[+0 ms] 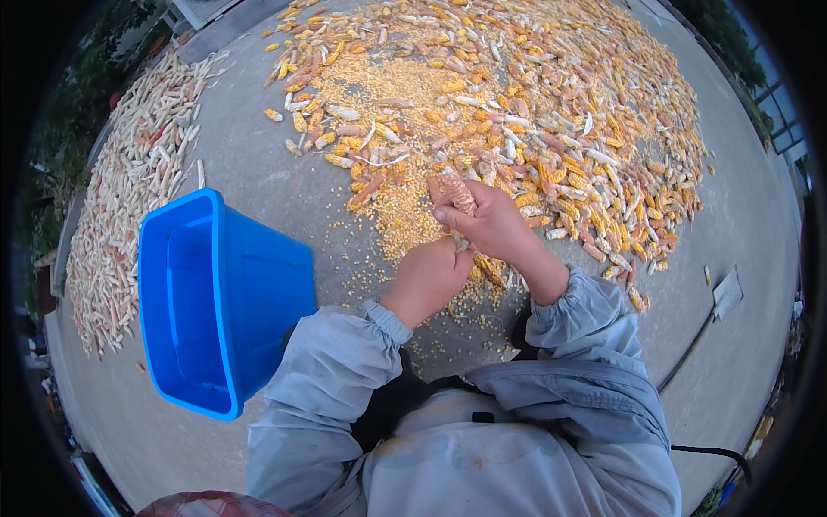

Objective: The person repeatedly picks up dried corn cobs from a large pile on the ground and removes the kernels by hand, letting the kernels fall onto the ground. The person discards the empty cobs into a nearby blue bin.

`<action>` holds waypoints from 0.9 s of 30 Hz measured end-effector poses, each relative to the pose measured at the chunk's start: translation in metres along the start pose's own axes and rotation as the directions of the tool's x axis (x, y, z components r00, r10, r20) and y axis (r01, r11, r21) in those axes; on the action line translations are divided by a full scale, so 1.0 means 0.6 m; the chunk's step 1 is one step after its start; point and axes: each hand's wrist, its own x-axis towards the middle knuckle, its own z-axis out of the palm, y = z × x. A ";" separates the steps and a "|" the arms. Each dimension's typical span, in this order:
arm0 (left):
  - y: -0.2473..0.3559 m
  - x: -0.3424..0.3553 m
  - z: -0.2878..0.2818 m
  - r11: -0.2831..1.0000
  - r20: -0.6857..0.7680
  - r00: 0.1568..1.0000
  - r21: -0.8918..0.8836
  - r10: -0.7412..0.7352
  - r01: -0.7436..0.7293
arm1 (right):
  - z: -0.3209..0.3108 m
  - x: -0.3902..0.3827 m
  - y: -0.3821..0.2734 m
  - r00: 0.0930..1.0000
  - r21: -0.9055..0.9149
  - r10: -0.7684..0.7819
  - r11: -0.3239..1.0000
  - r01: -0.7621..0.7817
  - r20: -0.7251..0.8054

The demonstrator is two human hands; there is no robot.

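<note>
My right hand grips a pale pinkish, mostly stripped corn cob, with the thumb lying across it. Just below, my left hand is closed around the lower end of the corn cob, its fingers partly hidden behind the back of the hand. Loose yellow kernels and yellow corn ears lie on the concrete beneath and beyond my hands.
A blue plastic tub lies on its side at my left. Behind it is a long pile of pale cobs. A wide spread of corn covers the upper right. A flat-bladed tool with a long handle lies at the right.
</note>
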 end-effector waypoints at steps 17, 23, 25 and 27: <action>-0.035 0.024 -0.024 0.549 0.483 0.867 -0.696 -0.118 0.463 | 0.005 -0.001 0.030 0.990 0.535 -0.067 0.845 -0.009 0.121; -0.033 0.015 -0.002 0.824 0.236 0.971 -0.540 -0.045 0.169 | 0.007 -0.006 0.017 0.969 -0.048 -0.239 0.969 0.242 0.066; -0.028 0.007 0.018 0.928 0.099 0.995 -0.373 0.033 0.006 | 0.019 0.004 0.029 0.982 -0.093 -0.189 0.978 0.185 -0.031; -0.019 0.000 0.024 0.979 0.096 0.995 -0.201 -0.004 0.023 | 0.024 0.007 0.033 0.995 -0.010 -0.089 0.996 0.089 -0.048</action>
